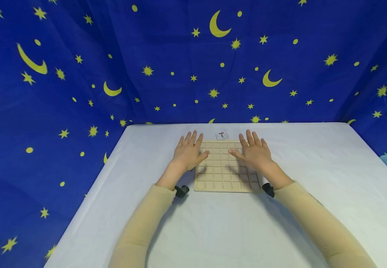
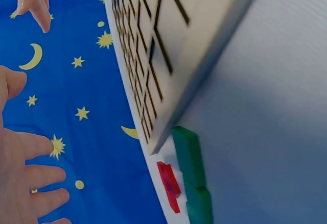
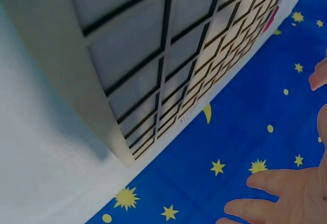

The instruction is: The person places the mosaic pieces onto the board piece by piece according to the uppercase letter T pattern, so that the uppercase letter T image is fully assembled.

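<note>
One left hand (image 1: 187, 155) and one right hand (image 1: 257, 155) hang above opposite side edges of the gridded board (image 1: 222, 169) (flat on the worktop (image 1: 226, 230)), fingers (image 1: 199, 141) spread and holding nothing; neither hand is clearly nearer.

The left forearm (image 1: 141, 227) and right forearm (image 1: 320, 219) are slanting inward; the left hand (image 1: 187, 153) and right hand (image 1: 255, 153) are hovering, fingers (image 1: 193, 138) straight and parted, thumbs (image 1: 202, 157) pointing inward.
</note>
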A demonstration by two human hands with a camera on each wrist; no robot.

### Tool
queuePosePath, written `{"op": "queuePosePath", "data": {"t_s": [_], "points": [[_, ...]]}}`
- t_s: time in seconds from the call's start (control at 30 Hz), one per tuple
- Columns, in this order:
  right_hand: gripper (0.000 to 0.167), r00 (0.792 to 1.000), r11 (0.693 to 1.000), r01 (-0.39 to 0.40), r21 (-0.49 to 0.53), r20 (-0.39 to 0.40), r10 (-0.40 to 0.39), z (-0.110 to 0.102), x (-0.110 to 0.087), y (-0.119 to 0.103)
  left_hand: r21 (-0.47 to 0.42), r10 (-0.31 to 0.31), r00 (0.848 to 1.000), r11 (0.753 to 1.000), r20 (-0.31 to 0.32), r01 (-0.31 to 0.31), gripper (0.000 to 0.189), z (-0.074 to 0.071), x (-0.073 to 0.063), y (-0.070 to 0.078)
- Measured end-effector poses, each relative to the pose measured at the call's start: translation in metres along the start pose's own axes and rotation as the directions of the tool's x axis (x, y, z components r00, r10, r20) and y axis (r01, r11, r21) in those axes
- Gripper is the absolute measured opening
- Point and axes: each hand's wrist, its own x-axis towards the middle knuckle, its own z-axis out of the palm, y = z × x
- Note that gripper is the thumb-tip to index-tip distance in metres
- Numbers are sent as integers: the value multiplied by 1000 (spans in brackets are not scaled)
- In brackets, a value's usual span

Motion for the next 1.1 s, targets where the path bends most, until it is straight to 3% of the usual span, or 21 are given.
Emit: {"op": "queuePosePath", "data": {"t_s": [0.2, 0.3, 0.37, 0.47, 0.63, 0.77, 0.87, 0.97, 1.1], "points": [[88, 1000, 999, 20, 32, -16, -20, 2, 0, -1, -19, -7, 1000, 1000, 17, 7, 73, 0, -2, -4], [86, 998, 990, 61, 126, -33, -57, -3, -1, 0, -80, 13, 1000, 997, 7, -12, 73, -4, -3, -10], [84, 995, 968, 94, 232, -34, -89, -7, -2, 4, -130, 36, 999, 991, -19, -38, 71, -5, -3, -16], [83, 991, 901, 131, 414, -28, -132, -13, -3, 13, -219, 63, 996, 973, -70, -77, 68, -6, -4, -28], [77, 988, 750, 134, 648, -29, -152, -12, -5, 41, -359, 83, 988, 925, -131, -125, 62, -5, -1, -50], [69, 994, 607, 76, 791, -10, -112, 1, -7, 63, -482, 70, 987, 866, -144, -132, 58, -2, 2, -65], [65, 997, 529, 13, 849, 28, -70, 13, -11, 77, -554, 41, 989, 825, -141, -113, 54, 3, 7, -76], [62, 999, 502, -11, 865, 35, -38, 22, -13, 87, -609, 17, 989, 786, -150, -106, 50, 8, 12, -85], [57, 999, 503, 1, 864, 18, -34, 30, -14, 94, -652, 10, 986, 749, -165, -116, 46, 13, 20, -94]]}}
